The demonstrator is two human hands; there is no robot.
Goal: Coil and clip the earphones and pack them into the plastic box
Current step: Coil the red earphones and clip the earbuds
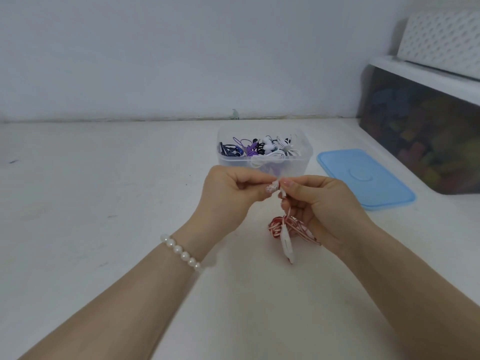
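Observation:
Red-and-white earphones (279, 227) hang in a loose bundle between my hands, their white remote dangling below. My left hand (233, 188) pinches the top of the cable with thumb and fingers. My right hand (319, 203) pinches the same spot from the right, and the cable loops run under its palm. Just behind my hands stands the clear plastic box (293, 166), open, holding several coiled earphones in blue, purple, black and white.
The box's blue lid (366, 178) lies flat to its right. A large dark storage bin (426, 133) with a white lid fills the far right, a white perforated basket (441, 37) on top. A wall runs along the back of the white table (104, 203).

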